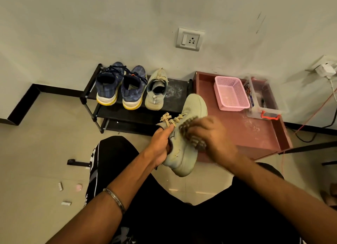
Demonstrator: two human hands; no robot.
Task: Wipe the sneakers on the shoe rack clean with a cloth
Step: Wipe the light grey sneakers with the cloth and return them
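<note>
Left hand (160, 145) gripping beige sneaker (184, 143); right hand (209, 134) clutching cloth (191, 134); no legible writing.

Top shelf of the black tiered shoe rack (175, 90): left part taken by two navy sneakers with yellow soles (120, 86) and one beige knit sneaker (156, 90), side by side; dusty right part bare. Beige sneaker held in both hands (186, 134) hangs in front of that bare spot. Reddish-brown tray table (255, 134) beside the rack: pink mesh basket (231, 94) and clear plastic box (264, 97) fill the back, front bare.
</note>
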